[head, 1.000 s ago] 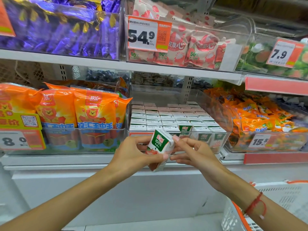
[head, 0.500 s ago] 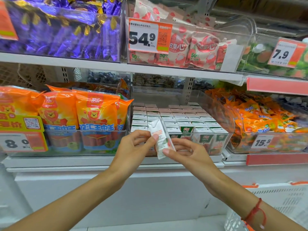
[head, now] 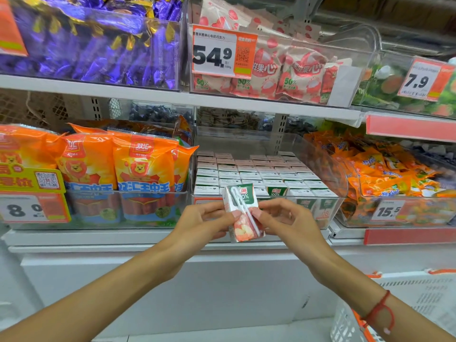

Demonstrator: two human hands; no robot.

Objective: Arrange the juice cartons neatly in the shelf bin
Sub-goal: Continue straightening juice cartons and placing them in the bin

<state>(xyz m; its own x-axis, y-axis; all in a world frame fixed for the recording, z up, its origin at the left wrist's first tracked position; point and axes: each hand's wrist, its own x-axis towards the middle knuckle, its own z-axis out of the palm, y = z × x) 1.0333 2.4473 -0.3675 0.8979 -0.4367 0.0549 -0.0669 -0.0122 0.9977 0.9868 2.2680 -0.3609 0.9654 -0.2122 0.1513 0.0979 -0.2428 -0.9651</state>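
A small juice carton (head: 243, 214) is held upright, slightly tilted, in front of the clear shelf bin's (head: 338, 183) front edge. Its top is green with a red logo and "100%", its lower part white with pink fruit, and a white wrapped straw runs diagonally across the face. The left hand (head: 202, 224) and right hand (head: 286, 223) pinch its sides between fingertips and thumbs. Inside the bin, rows of matching cartons (head: 256, 172) stand packed together, tops up.

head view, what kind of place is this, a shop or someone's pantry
Most likely a shop's snack aisle. Printed price tags such as the 54.9 one hang on clear shelf bins full of identical juice cartons, and a white shopping basket stands at lower right.
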